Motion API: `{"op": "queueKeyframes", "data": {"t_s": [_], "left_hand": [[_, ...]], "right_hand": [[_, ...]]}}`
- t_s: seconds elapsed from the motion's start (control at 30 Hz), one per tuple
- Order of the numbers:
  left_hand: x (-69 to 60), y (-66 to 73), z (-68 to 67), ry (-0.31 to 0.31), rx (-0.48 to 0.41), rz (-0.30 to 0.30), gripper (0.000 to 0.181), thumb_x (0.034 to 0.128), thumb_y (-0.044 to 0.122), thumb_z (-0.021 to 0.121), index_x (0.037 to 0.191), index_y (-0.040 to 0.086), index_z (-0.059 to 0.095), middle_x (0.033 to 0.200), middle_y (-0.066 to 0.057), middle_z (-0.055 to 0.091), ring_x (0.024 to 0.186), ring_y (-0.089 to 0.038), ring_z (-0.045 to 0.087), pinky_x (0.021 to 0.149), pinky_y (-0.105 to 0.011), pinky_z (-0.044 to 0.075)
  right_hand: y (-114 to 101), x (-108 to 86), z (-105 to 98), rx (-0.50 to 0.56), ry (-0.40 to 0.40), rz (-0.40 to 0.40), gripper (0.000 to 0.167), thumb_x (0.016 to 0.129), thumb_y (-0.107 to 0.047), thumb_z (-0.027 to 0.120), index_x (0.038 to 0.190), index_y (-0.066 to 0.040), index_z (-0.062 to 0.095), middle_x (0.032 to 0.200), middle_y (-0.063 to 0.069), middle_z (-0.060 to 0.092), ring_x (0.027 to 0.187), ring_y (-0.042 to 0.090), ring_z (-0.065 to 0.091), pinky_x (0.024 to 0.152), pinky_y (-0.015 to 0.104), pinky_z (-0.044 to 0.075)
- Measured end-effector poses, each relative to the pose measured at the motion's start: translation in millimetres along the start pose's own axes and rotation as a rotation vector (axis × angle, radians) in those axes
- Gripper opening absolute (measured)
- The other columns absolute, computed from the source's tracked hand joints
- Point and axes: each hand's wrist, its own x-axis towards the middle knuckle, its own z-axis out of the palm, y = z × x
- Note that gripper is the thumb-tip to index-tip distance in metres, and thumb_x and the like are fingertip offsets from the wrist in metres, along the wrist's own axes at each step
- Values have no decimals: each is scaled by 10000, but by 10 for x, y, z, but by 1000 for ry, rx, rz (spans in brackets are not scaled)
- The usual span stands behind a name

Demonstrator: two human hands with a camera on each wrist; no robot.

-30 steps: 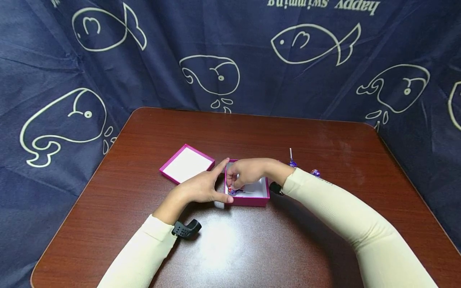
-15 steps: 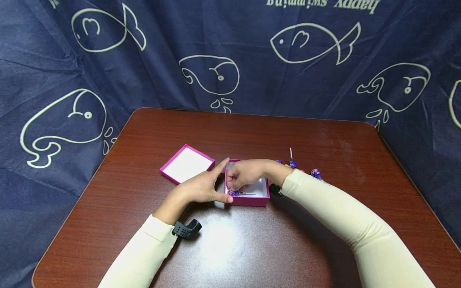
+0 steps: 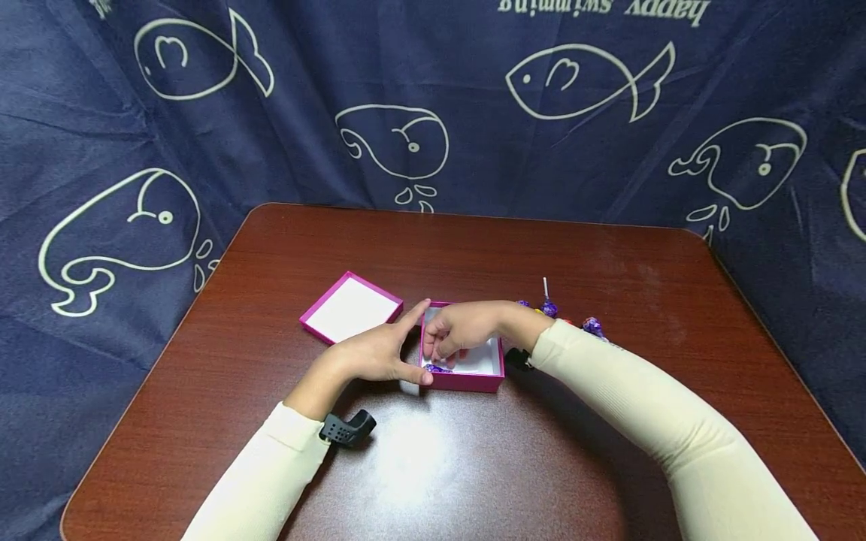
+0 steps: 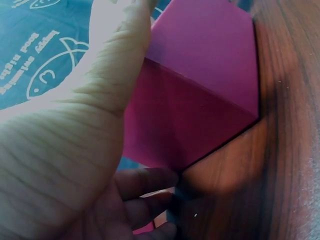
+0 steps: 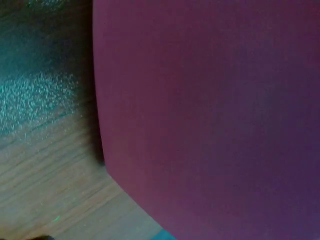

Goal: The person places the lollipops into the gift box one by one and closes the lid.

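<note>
In the head view my left hand [image 3: 368, 353] spans the left side of the open pink box [image 3: 467, 382], thumb at its front left corner, index finger at the back left. The left wrist view has the thumb along the pink box wall [image 4: 195, 120]. My right hand [image 3: 463, 330] reaches down inside the box at the left, fingers bent; nothing shows between them. Just below the fingertips a purple-wrapped lollipop [image 3: 436, 368] lies along the front wall. A pink wall [image 5: 210, 110] fills most of the right wrist view.
Left of the box lies the pink-rimmed lid [image 3: 352, 308], white inside up. Beyond the right forearm are a lollipop with its stick pointing back [image 3: 549, 309], another wrapped candy [image 3: 592, 326] and partly hidden wrapped pieces. A blue patterned cloth [image 3: 473, 150] hangs behind the brown table [image 3: 406, 248].
The lollipop inside the box has moved toward the front wall. My right fingers have spread a little and shifted slightly forward. The left hand keeps its place at the box.
</note>
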Motion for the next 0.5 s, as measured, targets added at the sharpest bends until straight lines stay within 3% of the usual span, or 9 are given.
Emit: {"op": "queueKeyframes", "data": {"t_s": [0.27, 0.5], "left_hand": [[-17, -88, -42, -26, -85, 14, 1150, 763, 455, 849, 1594, 202, 94, 1458, -135, 491, 1315, -202, 469, 1127, -407, 309], [1, -86, -79, -55, -161, 45, 1122, 781, 350, 853, 1575, 182, 78, 1424, -124, 508, 1321, -173, 453, 1141, -388, 275]], "right_hand": [[-52, -54, -44, 2, -4, -12, 124, 975, -25, 584, 1079, 10, 640, 939, 118, 673, 841, 233, 671, 689, 353, 535], [-149, -292, -282, -27, 86, -28, 195, 974, -50, 582, 1149, 27, 618, 1028, 196, 648, 881, 311, 637, 731, 458, 527]]}}
